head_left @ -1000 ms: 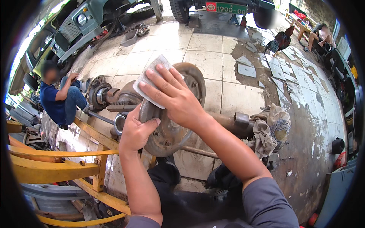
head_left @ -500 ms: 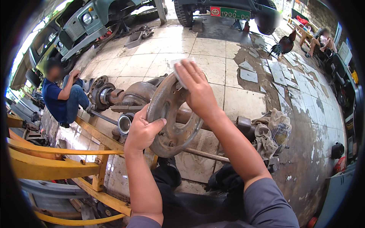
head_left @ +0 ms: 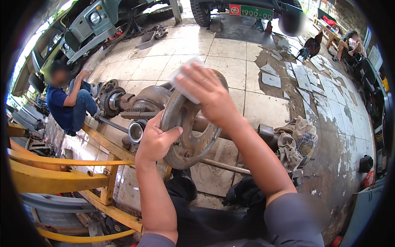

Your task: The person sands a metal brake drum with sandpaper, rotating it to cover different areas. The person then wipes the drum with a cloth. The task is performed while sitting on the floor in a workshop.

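Flange disc (head_left: 187, 136) on the axle (head_left: 144, 103), centre scene, looks heavy, stiff, rusty. Left hand (head_left: 154, 142) clamps its near-left rim; right hand (head_left: 205, 96) presses pale sandpaper sheet (head_left: 181, 78) on the far edge. Rim is the best hold.

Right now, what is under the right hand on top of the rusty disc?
A pale sheet of abrasive paper lies under the right hand, pressed on the upper rim of the rusty disc. Only its far edge shows; the fingers cover the rest and the metal beneath. The left hand grips the disc's near edge.

A cracked tiled floor (head_left: 230, 49) bears a rag heap (head_left: 295, 142) and loose tile shards (head_left: 271, 80).
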Demonstrator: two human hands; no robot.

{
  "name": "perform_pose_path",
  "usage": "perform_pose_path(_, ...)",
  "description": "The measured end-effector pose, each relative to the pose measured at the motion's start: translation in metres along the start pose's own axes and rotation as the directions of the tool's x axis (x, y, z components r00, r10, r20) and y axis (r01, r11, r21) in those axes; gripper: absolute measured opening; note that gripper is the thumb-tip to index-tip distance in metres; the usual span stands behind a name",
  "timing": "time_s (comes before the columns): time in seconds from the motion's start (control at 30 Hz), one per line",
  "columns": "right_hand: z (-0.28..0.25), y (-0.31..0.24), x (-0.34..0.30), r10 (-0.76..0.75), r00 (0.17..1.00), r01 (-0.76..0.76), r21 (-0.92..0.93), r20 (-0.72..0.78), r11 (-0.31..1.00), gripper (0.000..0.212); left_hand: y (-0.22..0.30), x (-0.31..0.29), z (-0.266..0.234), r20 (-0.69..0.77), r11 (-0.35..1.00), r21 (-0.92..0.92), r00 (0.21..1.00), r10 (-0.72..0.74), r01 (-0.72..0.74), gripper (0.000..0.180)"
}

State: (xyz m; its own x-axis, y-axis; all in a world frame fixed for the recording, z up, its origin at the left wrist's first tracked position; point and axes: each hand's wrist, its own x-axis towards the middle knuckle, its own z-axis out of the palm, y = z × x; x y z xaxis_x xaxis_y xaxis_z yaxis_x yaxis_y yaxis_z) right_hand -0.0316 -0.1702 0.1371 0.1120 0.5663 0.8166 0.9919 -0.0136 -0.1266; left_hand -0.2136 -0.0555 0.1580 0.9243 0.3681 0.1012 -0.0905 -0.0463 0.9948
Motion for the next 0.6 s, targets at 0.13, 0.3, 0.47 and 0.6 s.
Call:
perform_pose_path(0.13,-0.003,0.027,-0.014,0.370,0.929,-0.363,0.166,-0.011,0.917,0.080,0.007,-0.001,0.004,-0.021,1.000,-0.009,0.999,-0.030,0.029,0.042)
perform_pose_path(0.3,0.000,-0.016,0.001,0.018,0.998,-0.014,0.063,-0.064,0.998,0.076,0.002,-0.005,0.007,-0.024,0.999,-0.024,0.999,-0.027,0.026,0.043)
perform_pose_path(0.47,-0.004,0.009,-0.002,0.178,0.979,-0.165,0.129,-0.098,0.978,0.067,0.004,-0.004,0.005,-0.020,0.999,-0.019,0.999,-0.040,0.039,0.043)
perform_pose_path(0.6,-0.008,-0.012,0.007,-0.012,0.998,0.019,0.099,-0.065,0.995,0.068,-0.002,-0.003,0.002,0.022,1.000,-0.014,1.000,-0.020,0.020,0.043)
